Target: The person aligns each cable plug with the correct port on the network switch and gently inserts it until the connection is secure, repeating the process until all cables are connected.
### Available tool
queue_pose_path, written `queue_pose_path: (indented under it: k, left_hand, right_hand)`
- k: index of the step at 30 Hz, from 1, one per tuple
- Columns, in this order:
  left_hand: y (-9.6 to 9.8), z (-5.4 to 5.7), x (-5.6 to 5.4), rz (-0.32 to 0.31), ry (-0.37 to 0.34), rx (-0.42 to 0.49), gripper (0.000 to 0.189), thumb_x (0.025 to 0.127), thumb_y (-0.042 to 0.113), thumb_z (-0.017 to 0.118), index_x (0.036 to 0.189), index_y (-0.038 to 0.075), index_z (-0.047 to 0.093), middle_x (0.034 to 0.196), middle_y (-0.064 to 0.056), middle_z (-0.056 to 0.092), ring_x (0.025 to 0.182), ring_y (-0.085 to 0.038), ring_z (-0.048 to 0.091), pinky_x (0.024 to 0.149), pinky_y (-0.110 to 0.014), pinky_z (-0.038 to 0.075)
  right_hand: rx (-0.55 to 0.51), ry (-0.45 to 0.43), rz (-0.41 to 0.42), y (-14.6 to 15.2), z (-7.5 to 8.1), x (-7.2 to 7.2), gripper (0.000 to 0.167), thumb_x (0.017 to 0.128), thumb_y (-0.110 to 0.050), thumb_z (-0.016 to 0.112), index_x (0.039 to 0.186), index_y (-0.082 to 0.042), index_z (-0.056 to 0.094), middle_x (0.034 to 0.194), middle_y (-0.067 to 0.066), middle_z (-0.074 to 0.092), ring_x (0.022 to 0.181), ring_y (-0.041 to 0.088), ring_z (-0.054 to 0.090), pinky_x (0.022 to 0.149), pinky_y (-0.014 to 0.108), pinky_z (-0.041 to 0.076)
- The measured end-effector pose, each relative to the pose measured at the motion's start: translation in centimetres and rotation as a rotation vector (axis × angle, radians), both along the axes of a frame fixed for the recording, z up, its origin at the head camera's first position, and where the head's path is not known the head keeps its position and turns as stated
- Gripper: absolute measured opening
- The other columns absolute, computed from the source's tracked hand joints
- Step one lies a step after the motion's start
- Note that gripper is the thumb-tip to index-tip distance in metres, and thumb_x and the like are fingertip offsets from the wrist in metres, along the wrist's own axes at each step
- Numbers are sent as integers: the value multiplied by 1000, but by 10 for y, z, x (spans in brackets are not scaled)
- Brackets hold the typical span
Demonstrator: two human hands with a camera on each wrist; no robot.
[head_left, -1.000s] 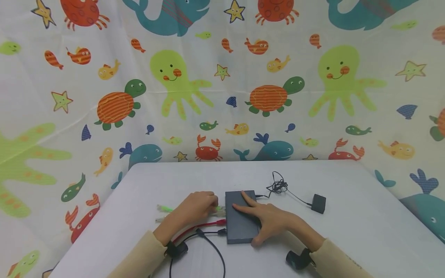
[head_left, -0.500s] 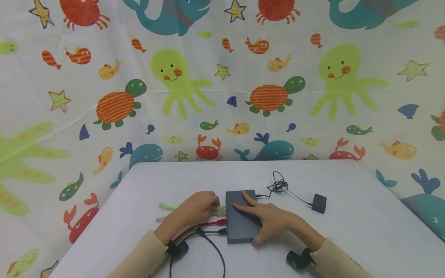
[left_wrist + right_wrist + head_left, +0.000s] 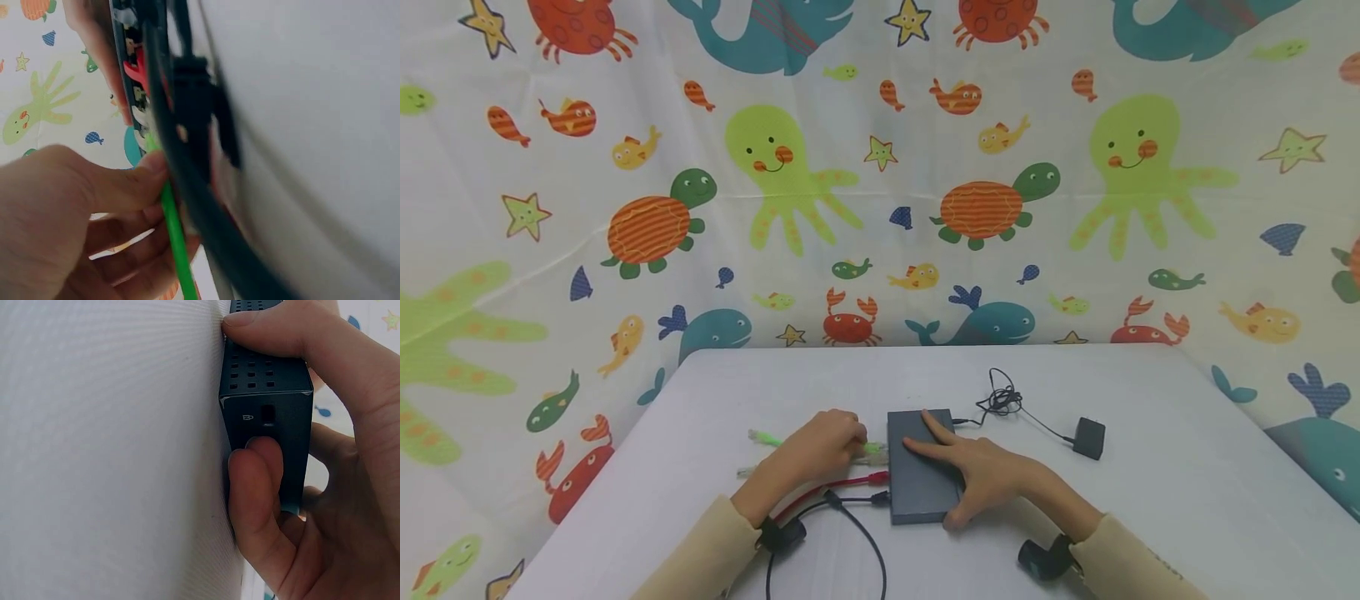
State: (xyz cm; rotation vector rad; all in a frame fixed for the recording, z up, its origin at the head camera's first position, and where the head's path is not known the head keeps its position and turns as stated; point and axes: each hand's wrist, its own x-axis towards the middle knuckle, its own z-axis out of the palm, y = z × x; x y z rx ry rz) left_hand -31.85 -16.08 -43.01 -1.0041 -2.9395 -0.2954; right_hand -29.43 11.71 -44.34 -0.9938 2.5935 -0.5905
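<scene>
A dark grey network switch (image 3: 917, 500) lies flat on the white table. My left hand (image 3: 820, 446) is at its left side and pinches a green Ethernet cable (image 3: 178, 247) between thumb and fingers, close to the row of ports. Whether that plug is fully seated is hard to tell. Against the switch's right part, my right hand (image 3: 988, 479) holds it: two fingers spread across the top, the thumb on the near side with vent holes (image 3: 252, 375), other fingers curled on the end face. A red Ethernet plug (image 3: 877, 478) and a black plug (image 3: 880, 499) meet the port side.
Beyond the switch, a thin black cord (image 3: 1000, 404) lies coiled and runs to a power adapter (image 3: 1088, 438). A black cable (image 3: 871, 546) loops toward the table's near edge. Under my left wrist lies a whitish cable (image 3: 745, 472). A sea-animal curtain (image 3: 880, 183) hangs behind.
The free left end of the green Ethernet cable has shifted slightly right and away from me. My left hand has moved only slightly; the right hand and switch stay in place.
</scene>
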Motion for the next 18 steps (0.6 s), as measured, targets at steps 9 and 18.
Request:
queue_pose_path:
  k: [9,18]
  left_hand:
    - [2,0,1,-6,63,-30,10,87,20,70,94,17,76,81,10,67,74,-4,57,72,-27,52]
    - [3,1,4,15,68,-49,11,87,21,71,95,16,75,82,9,67,73,-6,56,70,-26,51]
  right_hand:
    - [-2,6,1,1,1,0,105,65,-53,81,150,-46,21,165,0,-6,139,35,35,99,55,41]
    - [-8,6,13,0,1,0,105,65,-55,81,151,-45,21,165,2,-5,139,35,35,99,55,41]
